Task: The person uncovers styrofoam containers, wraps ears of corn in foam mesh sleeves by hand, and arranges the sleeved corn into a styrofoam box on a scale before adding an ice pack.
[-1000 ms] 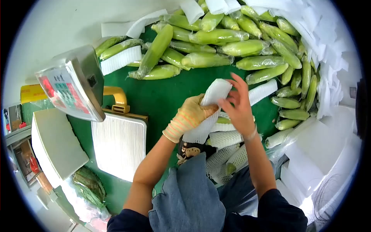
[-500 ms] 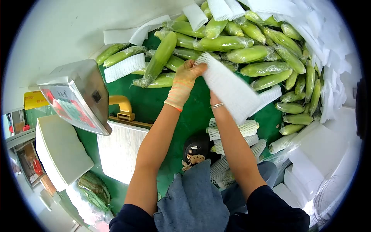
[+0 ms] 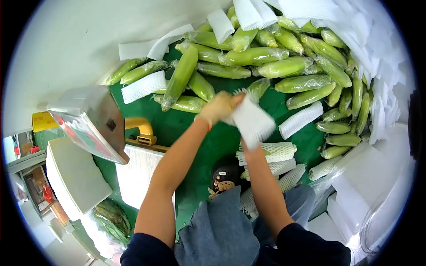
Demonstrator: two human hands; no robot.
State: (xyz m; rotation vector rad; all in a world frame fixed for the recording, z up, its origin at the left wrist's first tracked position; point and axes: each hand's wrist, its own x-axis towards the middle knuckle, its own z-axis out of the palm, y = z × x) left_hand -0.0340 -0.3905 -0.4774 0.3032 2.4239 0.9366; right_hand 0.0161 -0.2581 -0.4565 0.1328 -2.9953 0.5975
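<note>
My left hand (image 3: 220,107), in a pale glove, is closed on the top edge of a white foam net sleeve (image 3: 254,123), blurred by motion. My right hand is hidden inside or behind this sleeve; only the forearm shows below it, so its fingers cannot be seen. Just beyond the sleeve's upper end is a plastic-wrapped corn cob (image 3: 259,88), its lower part covered. Whether the right hand touches that cob cannot be told. Another foam sleeve (image 3: 301,120) lies flat to the right. Below it, several cobs in net sleeves (image 3: 277,152) are stacked beside my right forearm.
A pile of wrapped corn cobs (image 3: 284,66) spreads across the back and right of the green table (image 3: 195,155). White foam sleeves (image 3: 377,80) heap at the far right. To the left stand a metal scale display (image 3: 91,119), a yellow handle (image 3: 144,131) and a white foam box (image 3: 75,177).
The sleeve has moved down and now looks shorter and bunched over my right wrist. My left hand has come slightly lower. A cob's end now shows more plainly beyond the sleeve.
</note>
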